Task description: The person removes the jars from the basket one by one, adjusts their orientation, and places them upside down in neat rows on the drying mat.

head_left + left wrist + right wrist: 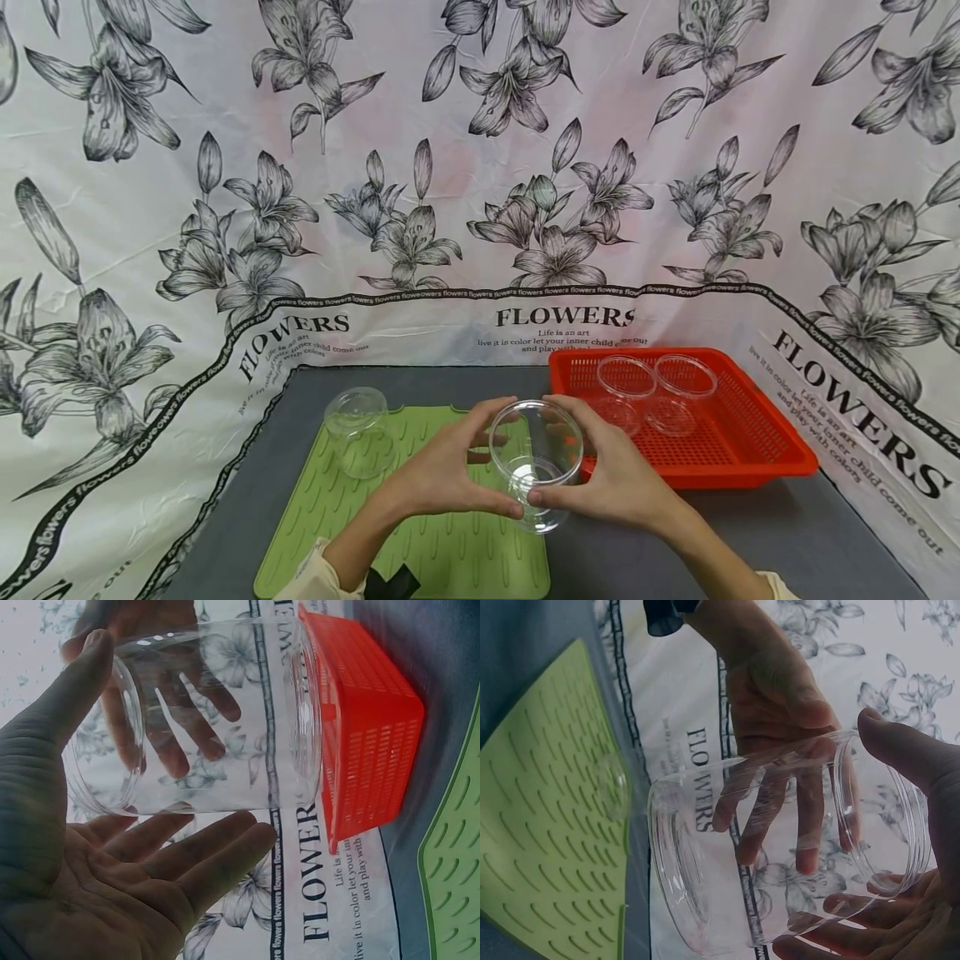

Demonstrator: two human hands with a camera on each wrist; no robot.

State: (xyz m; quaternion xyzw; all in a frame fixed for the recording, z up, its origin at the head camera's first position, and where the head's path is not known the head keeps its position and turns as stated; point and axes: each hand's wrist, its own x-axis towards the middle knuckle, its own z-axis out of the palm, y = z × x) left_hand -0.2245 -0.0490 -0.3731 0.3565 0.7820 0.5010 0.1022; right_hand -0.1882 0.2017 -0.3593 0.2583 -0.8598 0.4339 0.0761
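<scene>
In the head view, a clear, round-rimmed cup (536,454) is held up between both hands, over the right edge of the green mat (480,554). The left hand (450,467) grips its left side, thumb in front and fingers behind. From the other side the right hand (618,471) grips it the same way, thumb near the rim. Both wrist views show the cup (217,720) as see-through, with fingers visible through its wall. Another clear cup (360,437) stands on the mat's far left corner.
At the back right, a red perforated basket (750,462) holds two clear cups (626,379). A dark grey tabletop (720,542) lies under basket and mat. Flower-printed cloth (420,333) hangs behind and along both sides.
</scene>
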